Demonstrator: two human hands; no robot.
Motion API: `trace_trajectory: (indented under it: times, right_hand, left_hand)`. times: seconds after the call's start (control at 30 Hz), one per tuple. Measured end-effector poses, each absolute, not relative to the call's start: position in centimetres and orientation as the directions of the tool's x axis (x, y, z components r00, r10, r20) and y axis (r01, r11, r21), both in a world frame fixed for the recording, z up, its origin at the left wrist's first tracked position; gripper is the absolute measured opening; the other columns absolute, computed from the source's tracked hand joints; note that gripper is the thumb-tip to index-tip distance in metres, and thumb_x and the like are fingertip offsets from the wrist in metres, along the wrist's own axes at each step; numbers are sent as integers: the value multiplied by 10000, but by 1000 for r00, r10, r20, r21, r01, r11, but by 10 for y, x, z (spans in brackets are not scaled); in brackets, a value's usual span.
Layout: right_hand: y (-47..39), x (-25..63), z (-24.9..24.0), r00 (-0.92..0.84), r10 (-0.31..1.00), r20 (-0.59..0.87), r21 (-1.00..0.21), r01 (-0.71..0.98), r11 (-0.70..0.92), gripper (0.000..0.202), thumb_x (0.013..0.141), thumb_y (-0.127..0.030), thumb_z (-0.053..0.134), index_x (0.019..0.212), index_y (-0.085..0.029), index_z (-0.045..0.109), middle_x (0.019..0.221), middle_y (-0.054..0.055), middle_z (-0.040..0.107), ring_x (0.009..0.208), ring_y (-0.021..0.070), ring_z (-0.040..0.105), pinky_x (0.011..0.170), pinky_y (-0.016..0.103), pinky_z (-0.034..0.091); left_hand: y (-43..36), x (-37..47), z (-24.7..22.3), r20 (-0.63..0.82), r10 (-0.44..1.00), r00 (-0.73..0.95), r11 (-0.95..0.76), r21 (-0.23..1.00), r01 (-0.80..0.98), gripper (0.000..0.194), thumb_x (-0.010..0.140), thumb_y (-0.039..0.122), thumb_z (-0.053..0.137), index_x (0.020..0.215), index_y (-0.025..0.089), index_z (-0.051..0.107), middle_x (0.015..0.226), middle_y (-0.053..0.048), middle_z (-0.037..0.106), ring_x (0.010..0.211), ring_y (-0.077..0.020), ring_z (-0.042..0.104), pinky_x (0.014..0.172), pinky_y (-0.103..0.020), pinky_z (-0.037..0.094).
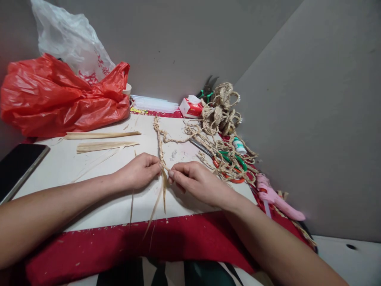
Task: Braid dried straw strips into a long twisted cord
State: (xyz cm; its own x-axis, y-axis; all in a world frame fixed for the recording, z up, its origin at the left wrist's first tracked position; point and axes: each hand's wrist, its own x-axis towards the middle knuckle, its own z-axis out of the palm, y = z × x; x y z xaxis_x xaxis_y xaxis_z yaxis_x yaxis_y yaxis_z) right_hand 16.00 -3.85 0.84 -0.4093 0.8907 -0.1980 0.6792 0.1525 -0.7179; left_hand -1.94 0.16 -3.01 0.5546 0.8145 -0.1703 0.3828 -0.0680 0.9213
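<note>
A braided cord [160, 145] of dry straw-coloured fibre runs toward me over the white board [178, 208]. At its near end, my left hand [143, 171] pinches the braid between thumb and fingers. Just to the right, my right hand [193, 178] is closed with a thin strip of the fibre between thumb and forefinger. Loose husk-like strips [163, 194] hang down from the braid between both hands. Two flat dry strips, an upper one [102, 135] and a lower one [107, 147], lie beyond my left forearm.
A pile of braided cord [220, 115] is at the back right, with scissors [238, 159] tangled in it. A pink glue gun [276, 198] lies at the right edge. A red plastic bag [65, 99], phone [22, 167], tissue pack [190, 106] and clear sticks [153, 103] surround the board.
</note>
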Motion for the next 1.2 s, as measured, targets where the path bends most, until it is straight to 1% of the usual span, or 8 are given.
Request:
trace_trajectory:
  times: [0.13,0.4,0.53,0.7,0.8,0.9,1.07,1.2]
  right_hand:
    - [-55,145,-4,-388,896,-216,-788,611,75,306,891,-210,364,620,-157,495,535,1,554,500,89,493,535,195,356]
    - [-82,123,-13,-306,951,-49,-538,810,233,229,872,-182,428,660,-153,509,583,17,545,521,94,440,548,226,308]
    - [-88,139,2,-364,930,-51,-677,697,235,346,907,-297,419,600,-157,497,520,-11,485,493,88,424,506,212,310]
    - [-58,155,3,-39,988,151,-854,497,151,287,862,-414,508,917,-150,604,860,61,647,766,140,586,670,237,444]
    - [-39,146,-8,-229,971,-65,-958,286,4,343,840,-482,523,906,-150,578,820,55,642,676,118,578,623,232,460]
    - [-29,140,-15,-437,849,-296,-953,199,-229,414,829,-566,496,740,-162,496,545,-41,487,398,49,356,405,182,334]
    - [-18,153,-19,-484,775,-407,-911,282,-302,425,801,-544,553,653,-152,482,444,-98,293,350,26,199,325,160,142]
    - [-15,155,-31,-568,683,-459,-872,140,-469,401,781,-473,578,579,-176,401,417,-102,281,328,25,156,310,167,102]
  left_hand:
    - [-4,-16,-29,-153,814,560,9,968,252,231,773,216,447,573,141,536,514,25,471,485,-71,373,499,-213,298]
    - [-12,-15,-27,-306,774,554,284,950,127,272,760,215,549,525,176,417,373,73,315,330,-41,214,371,-236,106]
    - [-10,-18,-25,-317,723,613,361,931,56,207,770,205,538,582,171,458,381,83,293,325,-41,195,363,-231,109]
    - [-7,-24,-18,-300,671,678,426,905,-21,219,744,273,611,642,167,450,446,105,256,366,-25,160,376,-199,85]
    - [-7,-26,-17,-261,657,707,390,920,-23,211,747,321,607,685,148,505,454,94,308,377,-24,144,380,-200,70]
    - [-6,-28,-18,-237,652,720,344,939,-3,192,742,320,593,704,141,536,453,83,341,381,-33,153,379,-208,89]
    - [-2,-30,-20,-249,636,730,239,963,120,169,737,291,568,717,126,597,427,92,270,390,-54,168,395,-225,121]
    - [0,-28,-22,-164,684,710,-20,970,244,220,754,301,544,754,99,633,540,37,486,488,-70,346,491,-204,280]
